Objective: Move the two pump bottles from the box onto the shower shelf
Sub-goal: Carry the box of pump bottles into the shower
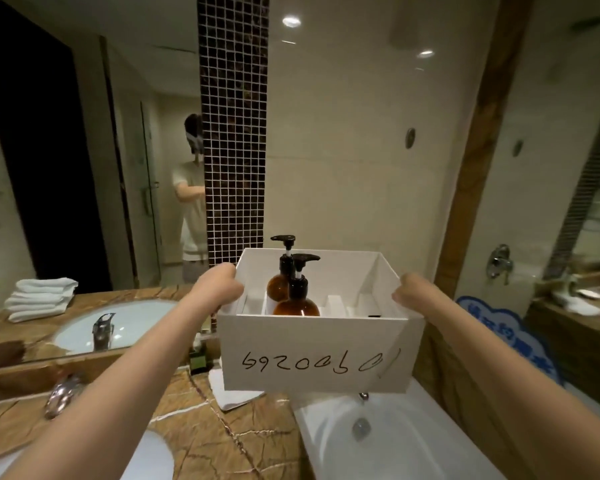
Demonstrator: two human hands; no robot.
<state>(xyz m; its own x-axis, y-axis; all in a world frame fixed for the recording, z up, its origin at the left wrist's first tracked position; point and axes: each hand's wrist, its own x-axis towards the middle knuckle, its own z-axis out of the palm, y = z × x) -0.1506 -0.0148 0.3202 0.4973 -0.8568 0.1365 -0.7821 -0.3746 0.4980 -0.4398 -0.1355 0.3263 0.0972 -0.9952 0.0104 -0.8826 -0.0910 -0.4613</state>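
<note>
I hold a white open-topped box (321,353) in the air in front of me, with handwriting on its near wall. My left hand (219,284) grips its left wall and my right hand (414,289) grips its right wall. Two amber pump bottles with black pumps stand upright in the box's left part: the near bottle (297,304) and the far bottle (278,287) just behind it. White dividers fill the rest of the box. No shower shelf is in sight.
Below lies a brown marble counter (201,431) with a sink, a chrome tap (61,393) and a folded white cloth (234,396). A white bathtub (395,441) sits at lower right. A large mirror (84,168) on the left reflects towels and a person.
</note>
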